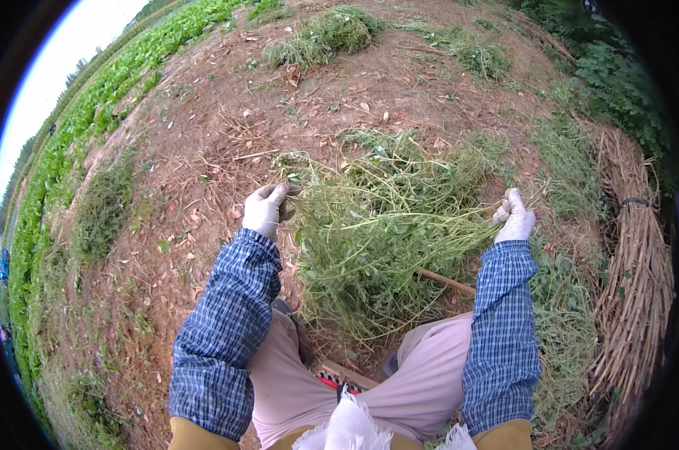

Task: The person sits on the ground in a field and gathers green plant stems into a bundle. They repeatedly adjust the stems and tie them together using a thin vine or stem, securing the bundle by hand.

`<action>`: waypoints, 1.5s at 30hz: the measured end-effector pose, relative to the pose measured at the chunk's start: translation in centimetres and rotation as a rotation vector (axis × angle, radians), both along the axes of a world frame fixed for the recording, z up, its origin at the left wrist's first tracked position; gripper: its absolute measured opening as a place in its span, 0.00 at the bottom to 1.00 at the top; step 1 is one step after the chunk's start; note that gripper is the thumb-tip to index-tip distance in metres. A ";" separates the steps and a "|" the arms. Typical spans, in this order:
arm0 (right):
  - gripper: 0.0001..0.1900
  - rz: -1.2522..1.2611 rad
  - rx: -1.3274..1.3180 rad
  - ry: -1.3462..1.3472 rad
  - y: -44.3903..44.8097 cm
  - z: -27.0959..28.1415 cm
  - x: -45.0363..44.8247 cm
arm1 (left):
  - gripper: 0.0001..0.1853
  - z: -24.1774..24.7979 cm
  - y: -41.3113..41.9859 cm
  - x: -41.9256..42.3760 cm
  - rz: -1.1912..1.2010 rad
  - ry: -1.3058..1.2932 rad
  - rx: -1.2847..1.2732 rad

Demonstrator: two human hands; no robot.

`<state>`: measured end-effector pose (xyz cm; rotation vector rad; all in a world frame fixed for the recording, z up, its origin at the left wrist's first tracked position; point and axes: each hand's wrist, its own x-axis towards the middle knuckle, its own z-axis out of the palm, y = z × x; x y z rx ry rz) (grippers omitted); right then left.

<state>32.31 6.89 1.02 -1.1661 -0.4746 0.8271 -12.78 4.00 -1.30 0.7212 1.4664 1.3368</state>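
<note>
A large heap of pulled green plants (373,264) lies on the soil before my knees. My left hand (265,211), in a white glove, grips thin stems at the heap's left edge, thumb uppermost. On the other side my right hand (514,216), gloved too, is closed around a bunch of yellowish-green stems (446,216). Those stems stretch across the top of the heap between the two hands. A wooden stick (446,281) pokes out from under the heap, near my right forearm. The tips of some fingers are hidden.
At the right lies a tied bundle of dry stalks (632,270) beside a leafy bush (620,84). More plant piles (345,28) lie farther off. Leafy crop rows (131,73) run along the left. Between my feet is a wooden piece (348,374) with something red beside it.
</note>
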 end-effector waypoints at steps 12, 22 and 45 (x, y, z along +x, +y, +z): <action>0.08 0.780 -0.122 -0.290 -2.1 -0.1 -11.2 | 0.10 0.7 -2.2 5.0 -0.297 0.124 0.099; 0.34 1.150 -0.114 -0.849 -3.3 1.7 -17.2 | 0.10 0.9 -3.7 6.9 -0.423 0.212 0.084; 0.22 0.965 -0.166 -1.472 -3.5 1.8 -17.6 | 0.08 2.1 -4.5 7.9 -0.528 0.299 0.088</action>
